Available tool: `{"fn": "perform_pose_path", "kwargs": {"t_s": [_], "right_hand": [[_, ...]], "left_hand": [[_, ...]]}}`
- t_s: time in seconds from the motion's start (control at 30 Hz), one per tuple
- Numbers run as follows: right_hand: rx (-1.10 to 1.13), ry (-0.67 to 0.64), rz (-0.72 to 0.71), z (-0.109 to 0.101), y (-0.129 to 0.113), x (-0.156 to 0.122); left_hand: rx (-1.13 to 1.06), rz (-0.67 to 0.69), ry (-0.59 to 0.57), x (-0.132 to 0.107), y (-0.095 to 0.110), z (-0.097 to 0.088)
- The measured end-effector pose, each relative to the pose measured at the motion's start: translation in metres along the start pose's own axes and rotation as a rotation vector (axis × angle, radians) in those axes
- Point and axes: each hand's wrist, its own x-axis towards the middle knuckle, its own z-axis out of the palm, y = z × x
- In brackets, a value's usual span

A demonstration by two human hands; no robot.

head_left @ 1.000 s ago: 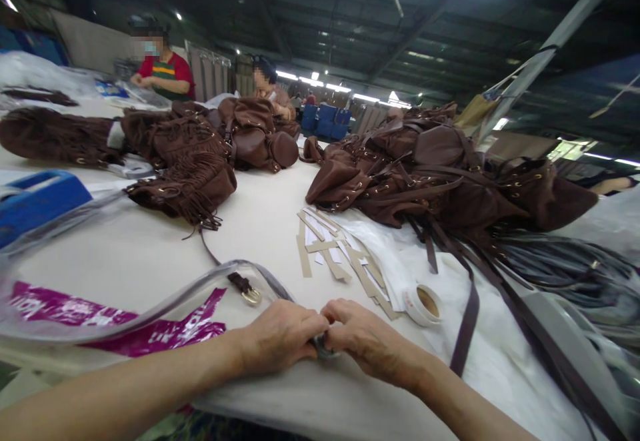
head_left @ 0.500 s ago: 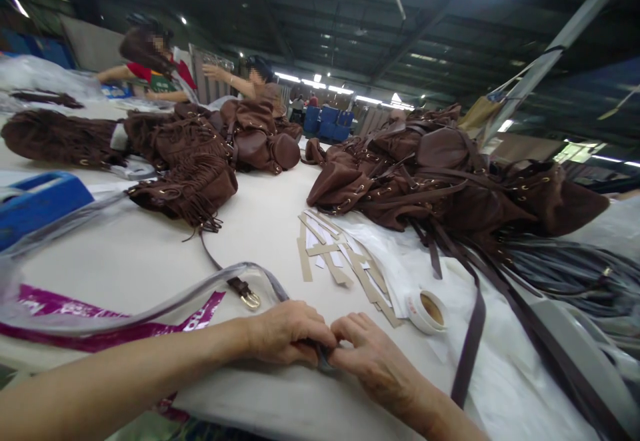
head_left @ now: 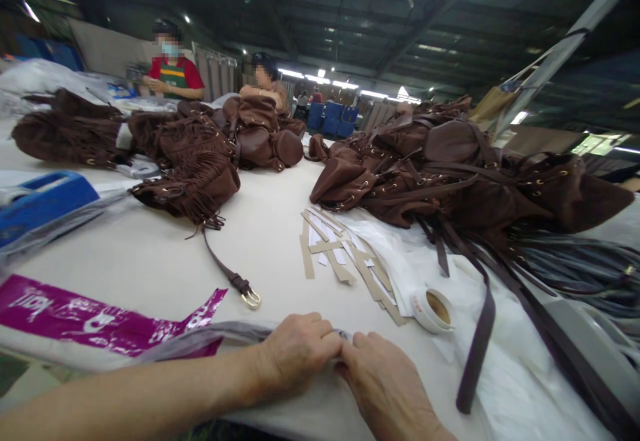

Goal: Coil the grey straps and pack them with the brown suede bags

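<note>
My left hand (head_left: 300, 351) and my right hand (head_left: 387, 378) meet close together over the near edge of the white table (head_left: 270, 228). Both are closed around a dark strap in a clear plastic sleeve (head_left: 220, 331), whose wrapped length trails off to the left; the gripped end is mostly hidden by my fingers. Just beyond my left hand lies a brown strap with a gold buckle (head_left: 245, 291), joined to a fringed brown bag (head_left: 195, 184). Purple printed tape (head_left: 90, 314) is stuck along the table edge, left of my hands.
Brown drawstring bags (head_left: 400, 168) are heaped at right, their straps hanging forward. Cardboard strips (head_left: 333, 248), a tape roll (head_left: 433, 311) and white plastic sheeting (head_left: 500, 334) lie nearer. A blue tape dispenser (head_left: 47, 204) stands left. Two co-workers (head_left: 175, 78) are across the table.
The sleeved strap, which arched above the table, now lies lower, near the edge. My hands have pressed closer together. The co-workers have drawn in their outstretched arms.
</note>
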Motion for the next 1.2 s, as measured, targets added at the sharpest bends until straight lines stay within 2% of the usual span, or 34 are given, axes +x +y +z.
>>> {"fn": "perform_pose_path", "kwargs": {"t_s": [0.1, 0.2, 0.27, 0.33, 0.4, 0.47, 0.53, 0.67, 0.73, 0.8, 0.87, 0.97, 1.03, 1.2], "right_hand": [[0.091, 0.008, -0.043, 0.012, 0.007, -0.006], [0.189, -0.034, -0.276, 0.012, 0.027, 0.000], [0.167, -0.085, -0.375, 0.006, 0.037, 0.010], [0.141, -0.140, -0.312, -0.001, 0.040, 0.020], [0.191, -0.213, -0.158, -0.009, 0.036, 0.025], [0.295, -0.277, -0.043, -0.014, 0.030, 0.026], [0.394, -0.294, -0.057, -0.015, 0.028, 0.023], [0.471, -0.268, -0.245, -0.011, 0.038, 0.018], [0.468, -0.273, -0.277, -0.008, 0.044, 0.018], [0.449, -0.267, -0.266, -0.006, 0.050, 0.020], [0.407, -0.245, -0.240, -0.004, 0.054, 0.022], [0.363, -0.234, -0.228, -0.003, 0.057, 0.023], [0.373, -0.257, -0.247, -0.004, 0.058, 0.023], [0.401, -0.338, -0.339, -0.011, 0.057, 0.022]], "left_hand": [[-0.021, 0.032, -0.026, -0.002, -0.010, -0.008], [0.042, 0.119, -0.078, 0.001, -0.020, -0.019], [0.084, 0.078, -0.119, 0.007, -0.013, -0.019], [0.088, -0.094, -0.150, 0.015, 0.003, -0.009], [0.061, -0.305, -0.141, 0.019, 0.020, 0.004], [0.025, -0.399, -0.113, 0.019, 0.029, 0.012], [-0.010, -0.336, -0.098, 0.014, 0.025, 0.010], [-0.006, -0.006, -0.133, 0.007, -0.008, -0.014], [0.046, 0.095, -0.160, 0.009, -0.022, -0.025], [0.109, 0.120, -0.184, 0.016, -0.026, -0.028], [0.149, 0.085, -0.208, 0.020, -0.022, -0.026], [0.101, -0.004, -0.188, 0.020, -0.010, -0.018], [0.038, -0.018, -0.162, 0.017, -0.007, -0.018], [-0.105, 0.162, -0.236, 0.022, -0.027, -0.033]]}}
